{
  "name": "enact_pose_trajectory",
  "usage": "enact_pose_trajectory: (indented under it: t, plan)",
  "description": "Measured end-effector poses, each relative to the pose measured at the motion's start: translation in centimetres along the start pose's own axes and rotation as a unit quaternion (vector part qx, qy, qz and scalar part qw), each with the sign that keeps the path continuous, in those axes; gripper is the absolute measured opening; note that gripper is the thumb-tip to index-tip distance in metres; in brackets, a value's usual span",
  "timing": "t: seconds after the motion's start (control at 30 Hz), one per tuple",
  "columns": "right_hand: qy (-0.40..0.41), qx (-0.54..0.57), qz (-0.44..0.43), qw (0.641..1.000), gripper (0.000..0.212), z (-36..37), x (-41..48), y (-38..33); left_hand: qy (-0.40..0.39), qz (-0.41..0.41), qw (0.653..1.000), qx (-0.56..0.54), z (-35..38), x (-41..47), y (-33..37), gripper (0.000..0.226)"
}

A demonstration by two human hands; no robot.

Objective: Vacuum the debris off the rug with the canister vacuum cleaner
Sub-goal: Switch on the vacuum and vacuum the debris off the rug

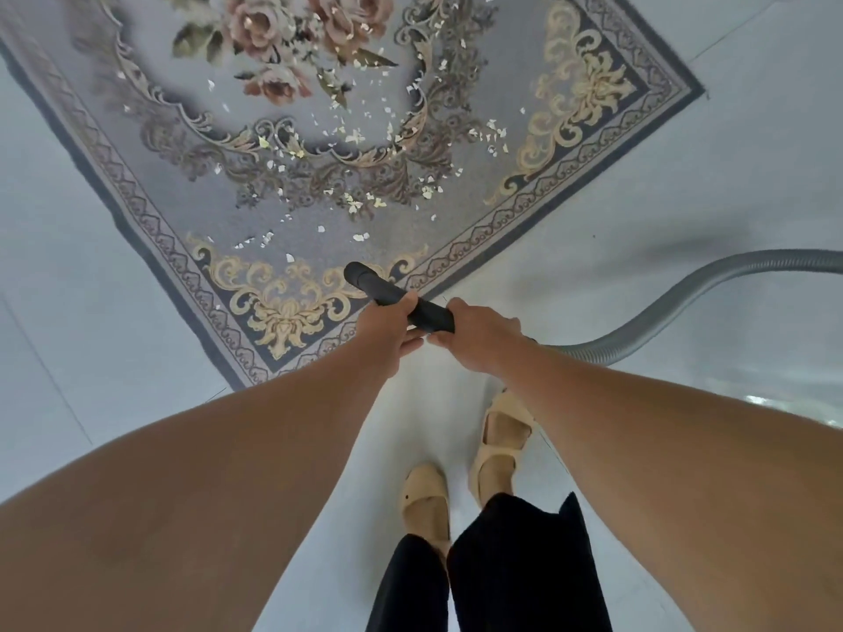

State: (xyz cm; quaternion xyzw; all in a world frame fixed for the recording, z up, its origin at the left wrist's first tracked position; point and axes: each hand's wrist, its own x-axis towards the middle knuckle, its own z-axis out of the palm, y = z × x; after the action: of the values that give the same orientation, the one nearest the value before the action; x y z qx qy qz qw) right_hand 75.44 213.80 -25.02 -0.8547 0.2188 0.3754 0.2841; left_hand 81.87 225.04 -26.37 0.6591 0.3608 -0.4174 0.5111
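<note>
1. Rug (502, 52): woven cloth with a short pile, matt and slightly fuzzy.
2. Debris (353, 205), toward 12 o'clock: thin, pale, paper-like flakes, a few catching light.
3. Wand (365, 275): smooth, matt black plastic.
4. Hose (684, 294), 3 o'clock: ribbed grey plastic with a faint sheen.
5. Floor (684, 175): smooth pale tile, glossy at 4 o'clock.
6. Shoes (426, 499): matt beige. Trousers (515, 563): matt black cloth.

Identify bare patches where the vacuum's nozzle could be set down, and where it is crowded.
Free: pale floor left of the rug; floor between the rug and the grey hose. Crowded: debris litters the rug's middle, ahead of the nozzle.
</note>
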Motion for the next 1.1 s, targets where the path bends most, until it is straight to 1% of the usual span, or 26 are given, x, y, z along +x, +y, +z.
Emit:
enact_pose_trajectory:
  t: [0.13, 0.33, 0.47, 0.57, 0.7, 0.8, 0.93, 1.0, 1.1]
  plan:
    - [0.016, -0.040, 0.004, 0.999, 0.038, -0.7, 2.5, -2.6, 0.020, -0.016, 1.000, -0.017, -0.6, 1.4, 2.3, 0.035]
    - [0.046, -0.071, 0.020, 0.996, 0.033, -2.2, 5.5, -3.6, 0.020, -0.021, 0.998, -0.058, 1.2, 3.0, 5.6, 0.032]
    - [0.031, -0.088, 0.023, 0.995, 0.029, -3.8, 7.6, -3.1, 0.015, -0.047, 0.997, -0.067, 2.5, 4.2, 6.8, 0.029]
    - [0.016, -0.091, 0.026, 0.995, 0.030, -4.7, 9.2, -3.1, 0.020, -0.049, 0.996, -0.071, 2.9, 5.5, 7.6, 0.029]
    - [-0.002, -0.081, 0.032, 0.996, 0.032, -4.8, 10.6, -4.2, 0.029, -0.057, 0.996, -0.062, 2.2, 7.1, 8.4, 0.027]
    - [-0.012, -0.081, 0.024, 0.996, 0.032, -4.6, 11.0, -5.1, 0.034, -0.065, 0.996, -0.061, 1.4, 7.8, 8.7, 0.032]
    - [-0.033, -0.079, 0.012, 0.996, 0.033, -3.3, 11.7, -6.9, 0.058, -0.061, 0.995, -0.062, -0.7, 8.9, 8.4, 0.036]
    - [-0.046, -0.070, 0.003, 0.996, 0.035, -2.9, 12.0, -7.7, 0.075, -0.056, 0.994, -0.062, -1.5, 9.5, 8.2, 0.036]
    - [-0.050, -0.066, -0.003, 0.997, 0.038, -2.4, 12.2, -8.7, 0.079, -0.055, 0.994, -0.059, -2.4, 10.0, 8.0, 0.037]
